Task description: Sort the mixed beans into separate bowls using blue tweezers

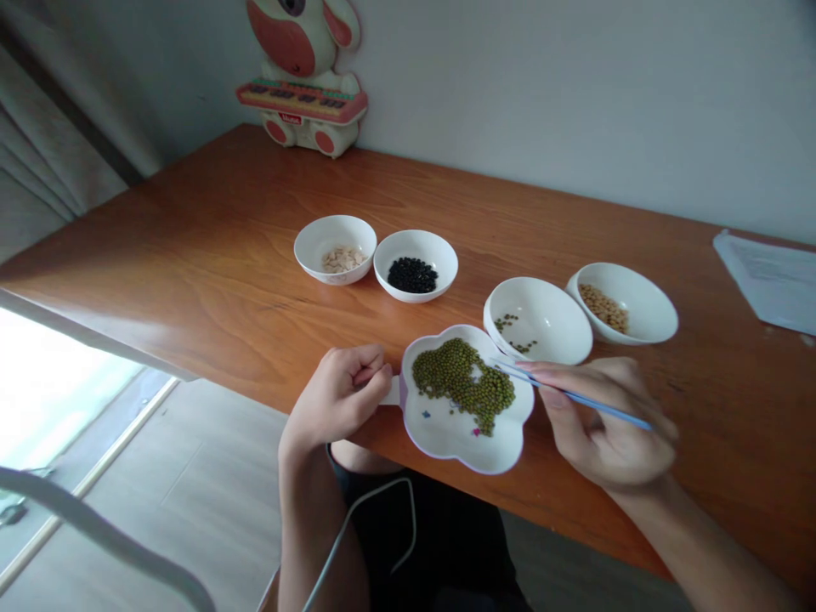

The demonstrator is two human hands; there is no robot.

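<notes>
My left hand (348, 391) is closed round the short white handle of a scalloped white dish (433, 433) with a lilac rim. Green mung beans (462, 374) cover much of the dish's upper part; small printed figures show on its bare floor. Between the fingers of my right hand (605, 416) is a pair of slim blue tweezers (592, 404), their pale tips over the dish's right side, near the beans. Whether the tips grip a bean is too small to tell. Just beyond the dish stands a white bowl (554, 327) with a few green beans in it.
Touching that bowl, another white bowl (656, 319) holds tan beans. Farther left, one bowl (386, 268) contains black beans and its neighbour (306, 246) pale flat pieces. A toy keyboard (303, 102) and a sheet in plastic (774, 280) lie toward the wall. The wooden table's (191, 238) front edge is near.
</notes>
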